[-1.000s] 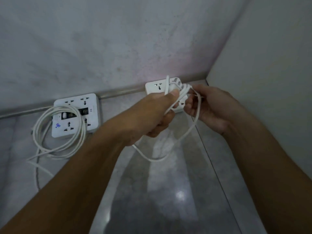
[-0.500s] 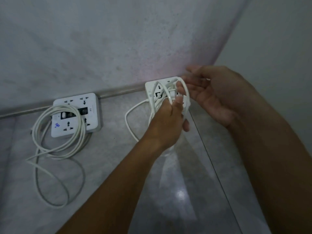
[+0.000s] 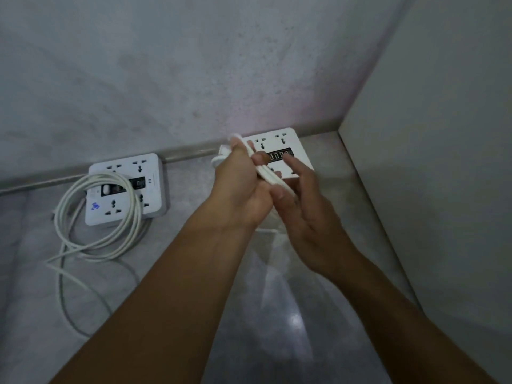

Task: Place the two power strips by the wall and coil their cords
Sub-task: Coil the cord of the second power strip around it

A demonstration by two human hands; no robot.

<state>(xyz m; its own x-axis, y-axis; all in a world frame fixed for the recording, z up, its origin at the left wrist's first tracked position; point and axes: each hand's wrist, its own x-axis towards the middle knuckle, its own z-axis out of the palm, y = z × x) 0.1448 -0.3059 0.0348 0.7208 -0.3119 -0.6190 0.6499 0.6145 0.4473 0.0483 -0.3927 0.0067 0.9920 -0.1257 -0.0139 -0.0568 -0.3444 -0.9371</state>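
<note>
Two white square power strips lie on the floor against the wall. The left power strip (image 3: pixel 126 189) has its white cord (image 3: pixel 97 217) looped in a coil over and beside it, with a loose tail trailing toward me. The right power strip (image 3: pixel 279 152) sits near the corner. My left hand (image 3: pixel 241 189) is closed around a bundle of that strip's white cord (image 3: pixel 267 176), held just above the strip. My right hand (image 3: pixel 302 206) is beside it with fingers spread, its thumb touching the cord bundle. Part of the right strip is hidden by my hands.
A grey wall (image 3: pixel 194 79) runs along the back with a baseboard (image 3: pixel 182 156). A pale side panel (image 3: pixel 429 162) closes the right side and forms a corner. The glossy tiled floor (image 3: pixel 277 328) reflects a light.
My left hand has gathered the right strip's loose loop into a tight bundle. My right hand dropped from above the strip to beside the bundle. The left strip and its coil stayed put.
</note>
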